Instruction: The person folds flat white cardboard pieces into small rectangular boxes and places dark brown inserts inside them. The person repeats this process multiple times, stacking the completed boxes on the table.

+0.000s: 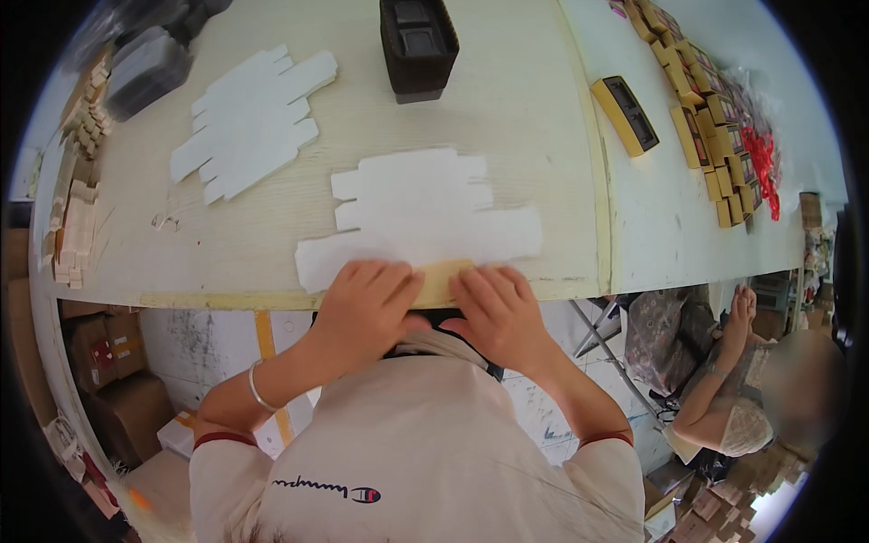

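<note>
A flat white box blank (425,199) with notched flaps lies at the table's near edge. Its near strip is turned up and shows a yellow side between my hands. My left hand (369,303) is closed on this near edge, fingers bent over it and thumb low by the table's rim. On the other end of the same strip my right hand (493,303) grips likewise, its fingers curled on top. Beyond and to the left lies a stack of similar white blanks (253,122). A dark stack of plastic trays (419,50) stands at the far middle.
A yellow box with a dark tray (625,116) lies right of the table seam. Several yellow boxes (715,136) line the far right, beside red material (763,167). Folded cartons (77,208) stand along the left edge. A co-worker (733,389) sits at the right.
</note>
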The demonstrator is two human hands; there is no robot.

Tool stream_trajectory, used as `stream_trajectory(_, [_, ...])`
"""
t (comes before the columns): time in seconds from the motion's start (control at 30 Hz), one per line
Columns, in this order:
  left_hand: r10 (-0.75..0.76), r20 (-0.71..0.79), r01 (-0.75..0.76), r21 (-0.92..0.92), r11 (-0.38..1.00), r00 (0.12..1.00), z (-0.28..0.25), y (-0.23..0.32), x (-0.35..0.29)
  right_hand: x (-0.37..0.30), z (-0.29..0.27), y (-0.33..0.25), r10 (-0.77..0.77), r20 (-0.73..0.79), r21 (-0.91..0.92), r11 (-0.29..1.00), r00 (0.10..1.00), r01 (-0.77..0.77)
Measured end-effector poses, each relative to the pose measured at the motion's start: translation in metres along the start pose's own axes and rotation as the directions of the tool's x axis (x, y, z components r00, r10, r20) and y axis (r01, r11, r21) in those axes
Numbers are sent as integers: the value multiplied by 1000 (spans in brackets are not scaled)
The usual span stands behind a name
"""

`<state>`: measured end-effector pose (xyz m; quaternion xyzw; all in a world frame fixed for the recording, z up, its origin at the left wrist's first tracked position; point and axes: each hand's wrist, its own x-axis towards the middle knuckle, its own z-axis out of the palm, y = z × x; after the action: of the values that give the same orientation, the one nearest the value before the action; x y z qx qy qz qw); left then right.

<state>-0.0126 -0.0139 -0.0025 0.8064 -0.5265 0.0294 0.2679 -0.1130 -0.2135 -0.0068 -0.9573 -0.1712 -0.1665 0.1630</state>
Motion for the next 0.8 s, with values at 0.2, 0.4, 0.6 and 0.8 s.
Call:
stream_trajectory(0.2, [-22,-10,21,-87,996,1000,-6,2,-10,1,6,-2,-29,-86,50,998,996,33])
stream_trajectory(0.4, [-64,35,66,-66,996,997,-14,-21,24,39,-6,9,244,229,278,911,943,-303])
stream_trajectory(0.6, [-398,210,431,-149,890,893,-29,1,16,45,-12,-7,402,441,607,525,802,-597])
stream_trajectory(0.8, [-352,204,391,-203,897,914,-37,-29,32,22,-10,-6,179,48,670,724,983,-164])
